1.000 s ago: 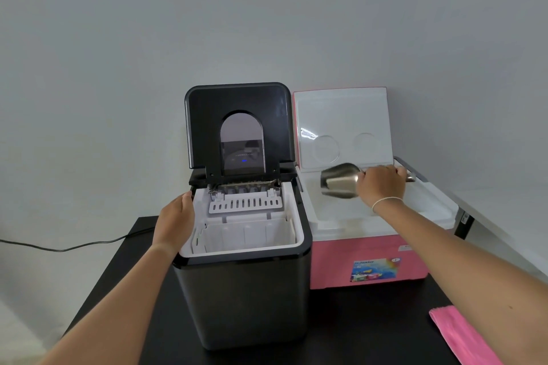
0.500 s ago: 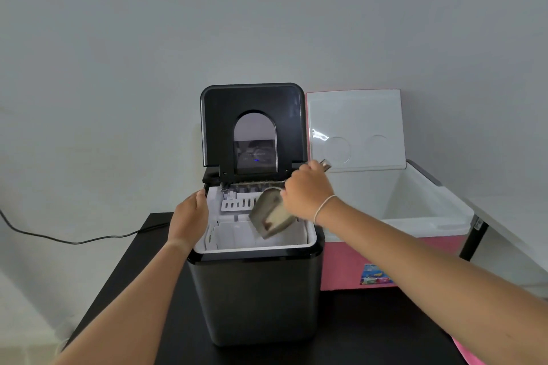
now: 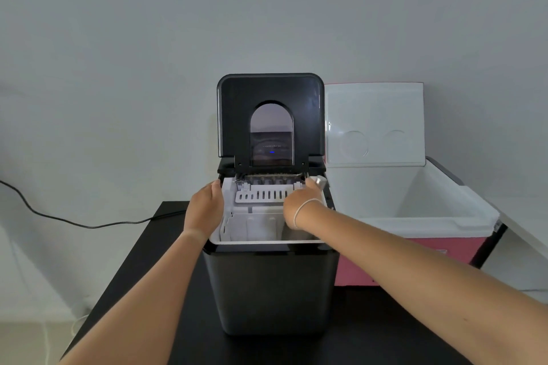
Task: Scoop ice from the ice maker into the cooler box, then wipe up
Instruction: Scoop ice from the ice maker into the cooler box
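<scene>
So there's the black desk (image 3: pixel 124 270), and on it my dark ice maker (image 3: pixel 271 284) with its lid (image 3: pixel 271 98) flipped straight up. Just to its right, touching or nearly, sits the pink cooler box (image 3: pixel 415 258), white lid (image 3: pixel 376 124) also up, white inside showing. My left hand (image 3: pixel 206 207) is curled over the ice maker's left rim, gripping the edge. My right hand (image 3: pixel 301 201) is down inside the white bin, closed around the metal scoop (image 3: pixel 320 181); only the handle end pokes out above my thumb, the bowl's mostly hidden. A black cord (image 3: pixel 74 221) trails off left.
</scene>
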A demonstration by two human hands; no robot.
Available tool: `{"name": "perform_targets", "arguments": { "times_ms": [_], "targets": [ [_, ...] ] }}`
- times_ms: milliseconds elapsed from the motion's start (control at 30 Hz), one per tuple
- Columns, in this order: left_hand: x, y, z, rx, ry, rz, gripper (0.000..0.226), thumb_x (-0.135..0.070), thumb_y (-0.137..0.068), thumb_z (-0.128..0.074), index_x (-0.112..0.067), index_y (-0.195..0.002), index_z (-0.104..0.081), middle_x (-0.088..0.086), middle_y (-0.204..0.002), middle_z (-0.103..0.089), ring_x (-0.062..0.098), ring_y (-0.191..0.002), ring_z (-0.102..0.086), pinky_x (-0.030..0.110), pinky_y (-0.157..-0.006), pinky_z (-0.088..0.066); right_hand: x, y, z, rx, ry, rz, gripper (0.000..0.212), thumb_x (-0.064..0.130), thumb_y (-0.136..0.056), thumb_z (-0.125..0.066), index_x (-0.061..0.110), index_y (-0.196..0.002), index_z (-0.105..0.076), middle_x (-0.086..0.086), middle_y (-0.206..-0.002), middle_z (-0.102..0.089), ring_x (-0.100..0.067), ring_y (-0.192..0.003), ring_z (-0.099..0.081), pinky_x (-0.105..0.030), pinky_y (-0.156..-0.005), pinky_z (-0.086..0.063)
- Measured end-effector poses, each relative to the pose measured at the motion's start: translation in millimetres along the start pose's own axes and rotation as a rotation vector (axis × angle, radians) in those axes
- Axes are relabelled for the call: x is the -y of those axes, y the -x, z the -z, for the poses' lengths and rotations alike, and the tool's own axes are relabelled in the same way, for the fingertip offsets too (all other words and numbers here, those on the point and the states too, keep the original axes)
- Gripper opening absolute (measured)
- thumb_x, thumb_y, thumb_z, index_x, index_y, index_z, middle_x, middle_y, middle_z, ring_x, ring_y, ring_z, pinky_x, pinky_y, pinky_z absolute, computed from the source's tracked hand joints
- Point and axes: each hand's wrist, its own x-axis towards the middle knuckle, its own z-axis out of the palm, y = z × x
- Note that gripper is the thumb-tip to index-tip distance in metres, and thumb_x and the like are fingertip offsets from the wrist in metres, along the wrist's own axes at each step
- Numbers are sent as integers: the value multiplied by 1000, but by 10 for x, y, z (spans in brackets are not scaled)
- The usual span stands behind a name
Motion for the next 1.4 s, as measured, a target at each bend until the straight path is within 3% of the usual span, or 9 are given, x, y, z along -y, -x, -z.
{"name": "perform_targets", "arguments": {
  "times_ms": [133, 267, 367, 533, 667, 933, 1033, 1200, 1400],
  "targets": [
    [11, -6, -10, 6, -11, -13, 31, -17, -99, -25, -8, -83, -50, 13, -66, -51, 25, -66, -47, 35, -59, -34, -1, -33, -44, 104, -162, 5, 19, 22, -95, -35, 15, -97, -53, -6, -99, -53, -26, -106, -50, -41, -105, -21],
    [24, -10, -11, -2, -2, -6, 34, -18, -98, -25, -4, -82, -52, 12, -66, -51, 23, -64, -45, 32, -58, -34, 2, -77, -21, 83, -196, -2, 33, 21, -94, -33, 15, -116, -56, -8, -104, -53, -26, -115, -49, -39, -103, -23],
    [23, -4, -6, -7, 9, -4, 38, -18, -98, -26, 2, -89, -57, 10, -65, -50, 21, -63, -44, 31, -58, -33, 0, -112, -17, 90, -191, 5, 37, 20, -94, -32, 14, -123, -54, -9, -124, -56, -27, -123, -46, -42, -107, -21],
    [23, -14, -10, -3, 11, 2, 37, -22, -98, -26, 1, -79, -48, 15, -66, -48, 21, -62, -42, 33, -58, -32, -4, -178, -2, 23, -214, -21, 34, 26, -96, -34, 15, -117, -58, -7, -118, -60, -26, -123, -47, -45, -111, -15],
    [47, -30, -16, 2, 17, 3, 36, -22, -98, -26, -7, -84, -55, 20, -72, -53, 19, -63, -44, 30, -56, -34, 54, -222, -19, 22, -193, -26, 33, 25, -96, -36, 15, -118, -58, -5, -124, -59, -27, -124, -46, -45, -112, -14],
    [16, 0, -24, -4, 12, -17, 39, -21, -99, -26, 2, -78, -48, 7, -62, -45, 20, -61, -41, 31, -56, -32, 268, -269, -77, 68, -311, -87, 24, 22, -95, -38, 14, -102, -60, -5, -115, -63, -25, -119, -50, -44, -113, -14],
    [23, -4, -21, -8, 16, -18, 41, -22, -98, -26, 6, -83, -51, 7, -64, -46, 19, -62, -42, 30, -56, -32, 408, -276, -35, 82, -375, -65, 26, 20, -94, -41, 15, -111, -60, -4, -120, -60, -25, -119, -49, -39, -108, -21],
    [0, 1, -19, -14, -7, -29, 37, -21, -99, -26, -7, -66, -39, 5, -61, -44, 16, -58, -39, 30, -53, -31, 313, -208, -81, 153, -501, 0, 41, 29, -97, -32, 9, -127, -53, -10, -130, -55, -30, -128, -42, -45, -113, -17],
    [15, -17, -20, -9, -14, -18, 39, -21, -98, -26, 5, -78, -48, 13, -68, -51, 19, -61, -43, 29, -56, -34, 283, -233, -176, 28, -551, 85, 32, 27, -97, -33, 14, -102, -61, -6, -105, -61, -23, -104, -52, -39, -104, -27]
  ]
}}
